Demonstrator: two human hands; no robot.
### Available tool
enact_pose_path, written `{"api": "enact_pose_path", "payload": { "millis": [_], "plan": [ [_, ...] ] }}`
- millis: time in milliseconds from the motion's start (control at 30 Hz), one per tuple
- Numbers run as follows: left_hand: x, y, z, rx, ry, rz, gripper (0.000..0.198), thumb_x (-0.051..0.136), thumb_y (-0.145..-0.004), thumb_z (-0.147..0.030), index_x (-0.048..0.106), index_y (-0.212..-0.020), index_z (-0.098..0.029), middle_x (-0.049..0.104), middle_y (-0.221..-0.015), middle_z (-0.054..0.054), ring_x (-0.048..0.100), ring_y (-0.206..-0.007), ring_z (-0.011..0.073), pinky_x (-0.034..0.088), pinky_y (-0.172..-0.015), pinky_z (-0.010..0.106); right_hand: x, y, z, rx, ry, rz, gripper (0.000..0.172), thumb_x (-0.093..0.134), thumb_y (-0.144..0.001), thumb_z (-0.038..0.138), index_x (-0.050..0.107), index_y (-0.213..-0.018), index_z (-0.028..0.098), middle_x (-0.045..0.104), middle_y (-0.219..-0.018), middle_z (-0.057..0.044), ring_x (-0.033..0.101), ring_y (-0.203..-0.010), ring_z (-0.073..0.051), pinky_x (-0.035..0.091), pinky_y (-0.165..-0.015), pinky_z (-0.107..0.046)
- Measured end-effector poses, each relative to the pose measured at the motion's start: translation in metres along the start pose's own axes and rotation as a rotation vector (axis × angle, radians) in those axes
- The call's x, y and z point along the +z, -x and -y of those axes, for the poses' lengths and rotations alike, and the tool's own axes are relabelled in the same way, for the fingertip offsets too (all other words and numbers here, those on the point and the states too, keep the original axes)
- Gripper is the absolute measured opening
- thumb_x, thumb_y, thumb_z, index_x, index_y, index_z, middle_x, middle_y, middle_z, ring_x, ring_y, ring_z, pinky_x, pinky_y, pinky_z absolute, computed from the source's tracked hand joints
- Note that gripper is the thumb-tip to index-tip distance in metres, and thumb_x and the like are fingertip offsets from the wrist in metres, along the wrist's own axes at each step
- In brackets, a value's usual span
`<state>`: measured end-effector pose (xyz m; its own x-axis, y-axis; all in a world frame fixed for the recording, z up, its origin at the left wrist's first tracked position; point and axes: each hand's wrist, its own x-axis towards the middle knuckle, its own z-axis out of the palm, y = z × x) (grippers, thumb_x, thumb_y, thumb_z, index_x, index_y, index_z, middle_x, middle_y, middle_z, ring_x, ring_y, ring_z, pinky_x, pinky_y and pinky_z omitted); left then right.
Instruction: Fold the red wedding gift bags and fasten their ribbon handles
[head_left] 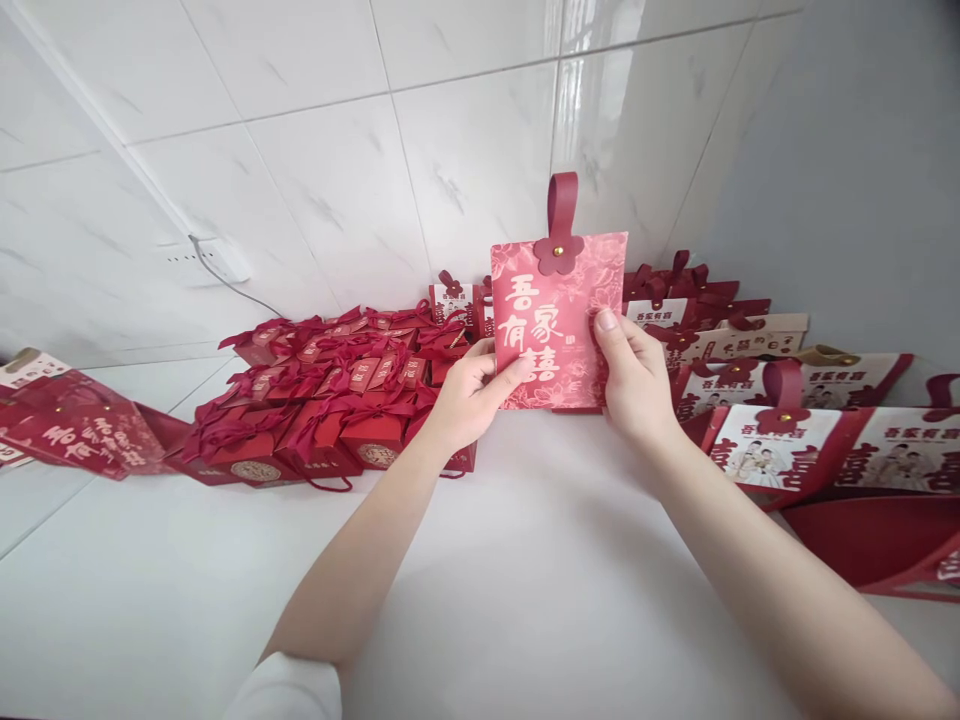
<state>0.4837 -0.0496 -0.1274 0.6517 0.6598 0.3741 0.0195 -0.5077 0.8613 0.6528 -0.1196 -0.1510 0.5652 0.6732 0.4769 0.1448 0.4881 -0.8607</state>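
Observation:
A red gift bag point(559, 320) with white Chinese lettering is held up in front of me, its face toward me. From its top rises a dark red strap fixed by a flower-shaped tab and a gold stud. My left hand point(476, 390) grips the lower left edge, thumb across the front. On the right edge my right hand point(634, 370) is closed, thumb pressed on the front and fingers behind. Red gift boxes point(322, 430) tied with ribbons stand in rows beyond my left hand. Nearest my right hand are several red and white gift bags point(776, 450).
At the far left, more red bags point(82, 425) lean at an angle beside the boxes. A white tiled wall point(315, 190) rises behind everything, with a socket point(202, 262) and a grey cable. Pale floor point(525, 600) lies below my arms.

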Motion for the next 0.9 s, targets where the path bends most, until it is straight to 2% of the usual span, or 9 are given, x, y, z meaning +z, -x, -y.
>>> {"api": "enact_pose_path", "payload": {
  "millis": [200, 367, 500, 733, 900],
  "plan": [
    [-0.005, -0.002, 0.0, -0.045, 0.013, -0.067, 0.054, 0.047, -0.093, -0.056, 0.056, -0.059, -0.015, 0.067, -0.111, 0.008, 0.062, -0.101, 0.0206, 0.046, -0.092, 0.03, 0.001, 0.003, 0.007, -0.007, 0.086, 0.061, 0.04, 0.053, -0.092, 0.056, 0.056, -0.071, 0.022, 0.06, -0.078, -0.001, 0.054, -0.072, -0.016, 0.047, -0.065, -0.028],
    [-0.015, -0.003, 0.0, -0.022, 0.177, -0.138, 0.036, 0.062, -0.086, -0.051, 0.063, -0.075, -0.016, 0.067, -0.087, 0.004, 0.062, -0.086, 0.0181, 0.049, -0.081, 0.029, 0.005, 0.008, 0.007, -0.01, 0.152, 0.141, 0.041, 0.05, -0.093, 0.055, 0.054, -0.072, 0.021, 0.057, -0.08, -0.001, 0.053, -0.076, -0.016, 0.047, -0.071, -0.03],
    [-0.02, -0.005, 0.002, -0.008, 0.223, -0.162, 0.035, 0.066, -0.084, -0.047, 0.061, -0.068, -0.016, 0.059, -0.071, 0.0, 0.056, -0.069, 0.0135, 0.047, -0.068, 0.027, 0.009, 0.011, 0.004, -0.012, 0.14, 0.215, 0.04, 0.048, -0.095, 0.053, 0.051, -0.07, 0.021, 0.056, -0.081, -0.002, 0.051, -0.078, -0.017, 0.045, -0.073, -0.03],
    [-0.021, -0.005, -0.002, -0.041, 0.121, -0.163, 0.037, 0.066, -0.082, -0.051, 0.062, -0.067, -0.017, 0.061, -0.069, 0.001, 0.058, -0.07, 0.0162, 0.045, -0.064, 0.028, 0.01, 0.011, 0.001, 0.073, 0.127, 0.194, 0.044, 0.051, -0.09, 0.061, 0.053, -0.07, 0.022, 0.058, -0.079, -0.002, 0.054, -0.077, -0.019, 0.046, -0.071, -0.031],
    [-0.021, -0.003, -0.003, -0.118, 0.08, -0.078, 0.038, 0.064, -0.082, -0.053, 0.065, -0.074, -0.017, 0.065, -0.074, 0.002, 0.062, -0.074, 0.0181, 0.048, -0.066, 0.029, 0.005, 0.005, 0.002, 0.115, 0.148, 0.203, 0.036, 0.055, -0.088, 0.058, 0.063, -0.087, 0.023, 0.065, -0.094, -0.004, 0.059, -0.087, -0.021, 0.048, -0.074, -0.032]
  ]
}}
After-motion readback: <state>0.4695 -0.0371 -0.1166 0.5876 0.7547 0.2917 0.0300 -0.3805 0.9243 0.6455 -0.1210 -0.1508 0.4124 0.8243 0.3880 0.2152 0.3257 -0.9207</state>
